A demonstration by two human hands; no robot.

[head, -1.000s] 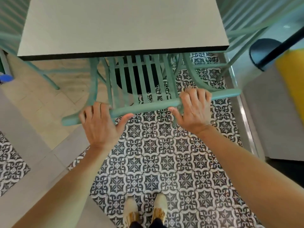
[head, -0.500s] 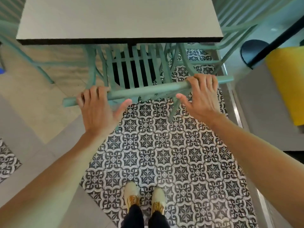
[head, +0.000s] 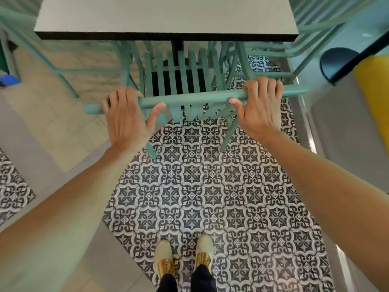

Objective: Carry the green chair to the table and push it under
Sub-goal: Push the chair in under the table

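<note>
The green chair (head: pixel 195 99) stands in front of me with its slatted seat partly under the white square table (head: pixel 166 15). My left hand (head: pixel 126 119) grips the left part of the chair's top rail, fingers curled over it and thumb stretched along the rail. My right hand (head: pixel 259 108) is wrapped around the right part of the same rail. The front of the seat and the table's dark post are hidden under the tabletop. The two rear legs rest on the patterned floor.
Other green chairs stand at the table's left (head: pixel 42 53) and right (head: pixel 315 39) sides. A black round base with a post (head: pixel 336 62) and a yellow panel (head: pixel 374 98) sit at the right. My feet (head: pixel 183 258) stand on the patterned tiles.
The chair has slid farther in beneath the tabletop, so less of its seat shows. Both hands keep their hold on the rail, and my arms are stretched out more.
</note>
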